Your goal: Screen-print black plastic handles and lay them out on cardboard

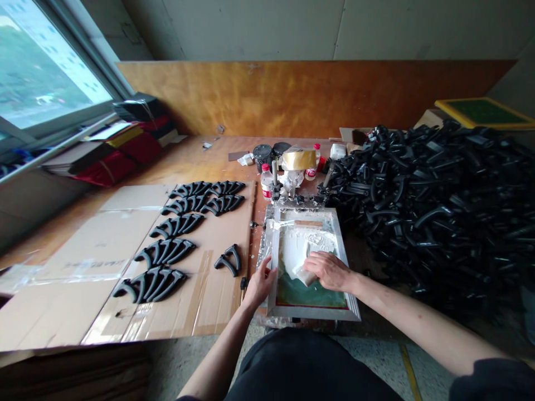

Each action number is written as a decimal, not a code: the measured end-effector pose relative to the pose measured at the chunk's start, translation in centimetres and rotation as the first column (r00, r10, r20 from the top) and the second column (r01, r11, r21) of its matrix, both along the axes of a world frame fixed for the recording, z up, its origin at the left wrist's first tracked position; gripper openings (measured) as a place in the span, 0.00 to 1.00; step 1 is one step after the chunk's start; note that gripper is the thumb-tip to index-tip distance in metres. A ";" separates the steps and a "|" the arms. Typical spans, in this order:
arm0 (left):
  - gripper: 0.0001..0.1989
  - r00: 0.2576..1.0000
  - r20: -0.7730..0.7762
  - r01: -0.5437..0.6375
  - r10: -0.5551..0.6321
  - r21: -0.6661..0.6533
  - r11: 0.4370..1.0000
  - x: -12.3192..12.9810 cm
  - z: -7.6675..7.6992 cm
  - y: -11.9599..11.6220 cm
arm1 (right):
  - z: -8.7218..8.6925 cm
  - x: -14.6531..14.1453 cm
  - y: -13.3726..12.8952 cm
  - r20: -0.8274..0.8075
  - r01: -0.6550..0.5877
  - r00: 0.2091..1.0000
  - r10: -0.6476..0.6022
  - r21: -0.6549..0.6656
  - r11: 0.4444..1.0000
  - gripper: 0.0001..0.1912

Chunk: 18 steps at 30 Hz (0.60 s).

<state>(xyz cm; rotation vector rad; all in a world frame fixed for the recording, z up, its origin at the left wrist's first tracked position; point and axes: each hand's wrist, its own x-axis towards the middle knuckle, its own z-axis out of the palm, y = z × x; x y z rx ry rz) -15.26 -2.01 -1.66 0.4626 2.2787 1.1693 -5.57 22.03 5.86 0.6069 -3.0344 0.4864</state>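
A screen printing frame [352,301] with metal sides lies in front of me, its green mesh smeared with thick white ink [292,250]. At its left side, my left hand [259,285] grips the frame's edge, thumb toward the mesh. My right hand [330,271] is closed around a whitish, ink-covered pad [305,274], pressed on the mesh near the middle; its exact kind is unclear. A brown wooden strip [308,224] lies across the far part of the screen. Hinge clamps [298,199] hold the frame's far end.
Black curved handle-like parts [167,250] lie in fanned rows on cardboard [104,250] at left, with a pair [228,260] nearer the frame. A large heap of black parts [422,206] rises at right. Bottles [266,181], dark tubs [262,156] and a tape roll [298,160] stand behind.
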 end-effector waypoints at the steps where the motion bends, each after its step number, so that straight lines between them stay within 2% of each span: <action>1: 0.29 1.000 -0.003 -0.001 0.001 -0.002 1.000 0.0 0.0 0.0 | 0.2 -0.1 0.1 0.016 -0.020 1.000 0.020 -0.015 1.000 0.12; 3: 0.28 1.000 -0.009 -0.006 0.006 -0.013 1.000 0.0 0.0 0.0 | 0.2 -0.7 0.2 0.007 0.035 0.999 -0.034 -0.041 0.999 0.10; 6: 0.28 1.000 -0.014 -0.026 0.025 -0.024 0.999 0.1 0.3 0.1 | -0.5 -1.0 -0.4 -0.103 0.167 0.980 -0.168 -0.027 0.986 0.08; 8: 0.27 0.999 -0.008 -0.046 0.046 -0.018 0.999 0.2 0.7 0.1 | -1.0 -0.4 -1.0 -0.143 0.154 0.978 -0.152 0.004 0.988 0.09; 11: 0.27 0.997 0.021 -0.079 0.079 0.009 0.997 0.3 1.3 0.2 | -0.8 0.2 -1.2 -0.091 0.087 0.992 -0.088 -0.011 0.996 0.06; 13: 0.28 0.995 0.049 -0.087 0.085 0.041 0.995 0.3 1.9 0.2 | -0.1 -0.8 -0.9 -0.077 0.165 0.982 -0.170 -0.062 0.984 0.05; 16: 0.32 0.991 0.116 -0.085 0.069 0.147 0.985 0.2 3.6 0.0 | 1.7 -4.3 0.3 -0.119 0.373 0.915 -0.386 -0.122 0.920 0.21; 18: 0.34 0.981 0.187 -0.104 0.059 0.245 0.964 0.1 5.3 -0.2 | 3.1 -6.4 2.2 -0.127 0.457 0.871 -0.474 -0.142 0.878 0.30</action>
